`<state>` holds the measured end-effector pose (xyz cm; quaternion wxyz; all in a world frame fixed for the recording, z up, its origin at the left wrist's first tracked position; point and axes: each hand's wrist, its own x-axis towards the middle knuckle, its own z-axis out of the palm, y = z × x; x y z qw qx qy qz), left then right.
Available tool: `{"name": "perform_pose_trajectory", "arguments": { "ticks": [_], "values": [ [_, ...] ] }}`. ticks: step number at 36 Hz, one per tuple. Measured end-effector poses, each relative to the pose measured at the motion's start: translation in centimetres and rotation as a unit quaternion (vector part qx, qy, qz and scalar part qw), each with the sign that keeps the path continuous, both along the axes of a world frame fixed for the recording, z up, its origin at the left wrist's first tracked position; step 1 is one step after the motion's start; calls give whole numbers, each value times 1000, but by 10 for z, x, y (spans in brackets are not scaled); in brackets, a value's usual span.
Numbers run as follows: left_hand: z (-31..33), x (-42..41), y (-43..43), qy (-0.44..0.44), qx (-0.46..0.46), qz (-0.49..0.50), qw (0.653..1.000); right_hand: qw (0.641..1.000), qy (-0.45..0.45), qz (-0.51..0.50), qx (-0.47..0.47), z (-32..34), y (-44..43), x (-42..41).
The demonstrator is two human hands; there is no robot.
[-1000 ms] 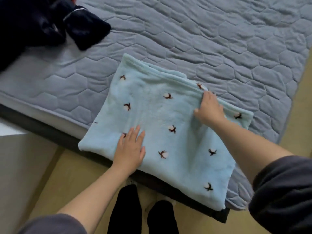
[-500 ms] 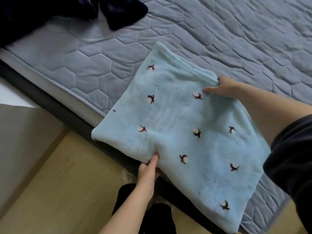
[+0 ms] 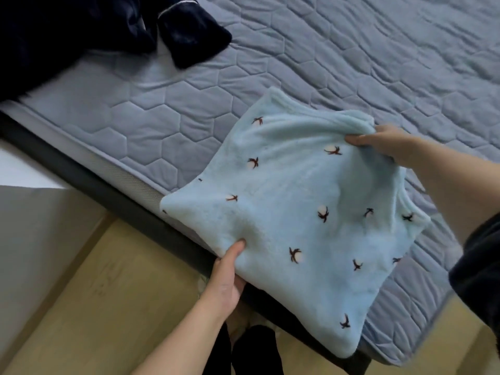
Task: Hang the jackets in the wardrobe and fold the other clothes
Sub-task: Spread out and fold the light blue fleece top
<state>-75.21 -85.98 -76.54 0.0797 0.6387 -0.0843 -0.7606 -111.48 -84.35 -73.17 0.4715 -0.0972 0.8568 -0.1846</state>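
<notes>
A folded light blue fleece garment (image 3: 284, 212) with small brown-and-white cotton motifs lies over the near edge of the bed. My left hand (image 3: 226, 277) grips its near edge from below, thumb on top and fingers hidden under the cloth. My right hand (image 3: 387, 143) pinches the far right edge, which is lifted and bunched. A dark navy garment (image 3: 108, 28) with pale piping lies in a heap at the top left of the bed.
The bed has a grey-blue quilted cover (image 3: 351, 63) and a dark frame (image 3: 113, 196) along its near side. Pale wooden floor (image 3: 94, 307) lies below, with a white and grey surface (image 3: 27, 212) at the left. My dark-clad legs (image 3: 251, 353) stand at the frame.
My left hand went from lying flat on the garment to gripping its near edge from below. My right hand closed on the far edge and raised it, bunching the cloth.
</notes>
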Motion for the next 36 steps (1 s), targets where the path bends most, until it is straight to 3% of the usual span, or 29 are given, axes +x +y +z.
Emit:
{"name": "perform_pose_trajectory", "arguments": {
  "ticks": [8, 14, 18, 21, 25, 32, 34, 36],
  "values": [
    [98, -96, -157, -43, -197, -144, 969, 982, 85, -130, -110, 141, 10, -51],
    [206, -196, -232, -12, -344, -271, 899, 957, 96, -202, -182, 232, 30, -83],
    [239, -226, -241, -18, -405, -334, 851, 954, 67, -206, -205, 256, 58, -75],
    [234, -230, -231, -33, -429, -377, 820, 954, 38, -219, -203, 236, 86, -59],
    [179, -209, -200, -66, -430, -456, 776, 964, -7, -221, -147, 166, 134, -12],
    [46, -108, -134, -134, -298, -651, 685, 975, -143, -168, 11, 15, 215, 113],
    [29, -93, -125, -149, -295, -668, 667, 974, -149, -171, 6, -11, 223, 137],
    [19, -88, -125, -166, -294, -662, 669, 969, -163, -186, -9, -26, 223, 145]
  ]
}}
